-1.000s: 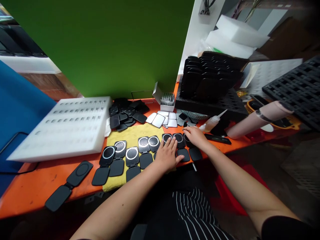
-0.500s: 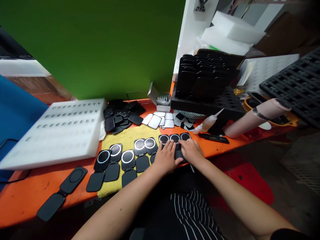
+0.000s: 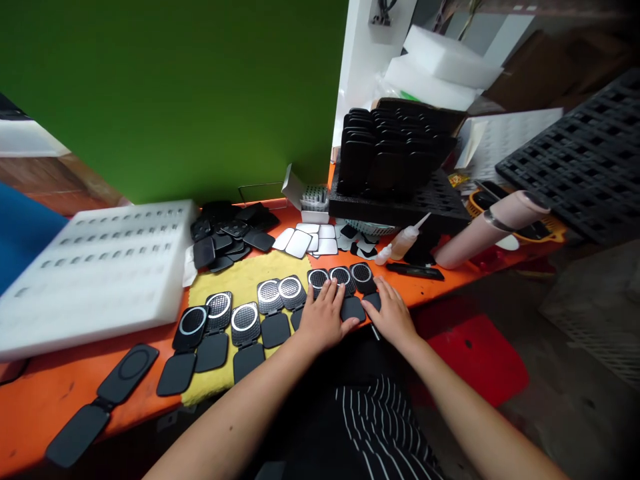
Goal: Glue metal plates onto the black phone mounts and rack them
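Observation:
A row of black hinged pads, some with round mesh faces [image 3: 269, 295], lies along the front of an orange table [image 3: 60, 387], partly on a yellow cloth [image 3: 245, 279]. My left hand [image 3: 323, 317] lies flat, fingers spread, on the pads at the right end of the row, near one mesh disc [image 3: 318, 278]. My right hand [image 3: 393, 313] rests beside it, fingers stretched over the last black pad [image 3: 363, 277] at the table's front edge. Neither hand grips anything.
A white foam tray [image 3: 95, 267] sits at left, a heap of loose black parts [image 3: 227, 233] behind the cloth, white stickers [image 3: 307, 240], a small glue bottle [image 3: 405, 241], a black rack of pads [image 3: 390, 160], a pink roll [image 3: 487, 230] and black grid trays [image 3: 575, 167] at right.
My right hand has drawn back from the far end of the row toward the table's front edge, next to my left hand. The view has shifted right.

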`<state>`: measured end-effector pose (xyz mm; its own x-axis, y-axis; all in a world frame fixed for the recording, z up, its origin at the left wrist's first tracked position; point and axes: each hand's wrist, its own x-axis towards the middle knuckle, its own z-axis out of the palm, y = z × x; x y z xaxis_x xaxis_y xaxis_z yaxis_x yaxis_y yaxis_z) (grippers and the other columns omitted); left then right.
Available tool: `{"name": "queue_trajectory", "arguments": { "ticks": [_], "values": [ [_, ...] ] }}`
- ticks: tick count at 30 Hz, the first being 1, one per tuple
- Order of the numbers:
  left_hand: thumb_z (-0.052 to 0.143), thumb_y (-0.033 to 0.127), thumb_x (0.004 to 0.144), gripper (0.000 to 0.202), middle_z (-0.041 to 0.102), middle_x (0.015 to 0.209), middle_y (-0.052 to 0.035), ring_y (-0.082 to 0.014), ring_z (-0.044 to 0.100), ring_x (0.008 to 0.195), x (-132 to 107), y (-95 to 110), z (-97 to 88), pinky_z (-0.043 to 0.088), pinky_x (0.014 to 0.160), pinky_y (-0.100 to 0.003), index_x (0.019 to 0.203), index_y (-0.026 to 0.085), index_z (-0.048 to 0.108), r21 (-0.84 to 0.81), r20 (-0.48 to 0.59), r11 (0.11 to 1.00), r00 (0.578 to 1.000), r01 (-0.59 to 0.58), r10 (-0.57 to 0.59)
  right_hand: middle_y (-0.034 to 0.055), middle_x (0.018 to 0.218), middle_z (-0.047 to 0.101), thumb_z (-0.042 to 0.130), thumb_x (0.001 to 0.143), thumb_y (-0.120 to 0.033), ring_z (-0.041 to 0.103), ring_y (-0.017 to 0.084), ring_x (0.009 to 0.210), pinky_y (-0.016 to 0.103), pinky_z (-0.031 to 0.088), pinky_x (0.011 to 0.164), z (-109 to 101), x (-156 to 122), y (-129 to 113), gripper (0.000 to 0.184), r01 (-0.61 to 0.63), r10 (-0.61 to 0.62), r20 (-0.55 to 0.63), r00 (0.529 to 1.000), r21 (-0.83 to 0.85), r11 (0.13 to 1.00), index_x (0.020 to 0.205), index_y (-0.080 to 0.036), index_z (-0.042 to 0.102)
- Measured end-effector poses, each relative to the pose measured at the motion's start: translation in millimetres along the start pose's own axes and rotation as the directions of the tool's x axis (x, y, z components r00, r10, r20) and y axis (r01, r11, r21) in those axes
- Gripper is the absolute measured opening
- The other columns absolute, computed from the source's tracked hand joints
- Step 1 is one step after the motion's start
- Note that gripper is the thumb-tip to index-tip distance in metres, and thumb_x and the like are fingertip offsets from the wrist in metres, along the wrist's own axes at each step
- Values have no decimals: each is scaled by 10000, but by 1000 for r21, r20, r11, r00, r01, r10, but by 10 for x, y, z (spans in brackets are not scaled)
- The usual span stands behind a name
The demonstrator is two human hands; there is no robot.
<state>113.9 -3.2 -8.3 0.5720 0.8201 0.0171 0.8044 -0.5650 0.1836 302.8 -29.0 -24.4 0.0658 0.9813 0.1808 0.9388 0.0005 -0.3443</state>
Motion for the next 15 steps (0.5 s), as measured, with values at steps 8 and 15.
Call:
{"name": "queue_trajectory", "arguments": {
  "ticks": [8, 15],
  "values": [
    [218, 713, 730, 834, 177, 1424, -115, -274, 108, 1306, -16, 31, 19, 15, 1023, -532, 1356, 163, 223, 31, -3, 999, 1000, 11, -11, 132, 1302, 421, 353, 837, -428, 327, 264, 1218, 443, 226, 1006, 134, 18, -8, 571, -45, 45, -4, 999, -111, 993, 1296, -90, 324],
    [216, 694, 746, 814, 157, 1429, -113, -269, 107, 1308, -72, 48, -47, 25, 1032, -520, 1357, 156, 214, 37, -35, 999, 999, 32, -31, 104, 1302, 429, 298, 870, -378, 329, 229, 1220, 437, 183, 1027, 144, -4, -80, 507, -79, 67, -90, 994, -134, 988, 1305, -118, 321]
  ]
}}
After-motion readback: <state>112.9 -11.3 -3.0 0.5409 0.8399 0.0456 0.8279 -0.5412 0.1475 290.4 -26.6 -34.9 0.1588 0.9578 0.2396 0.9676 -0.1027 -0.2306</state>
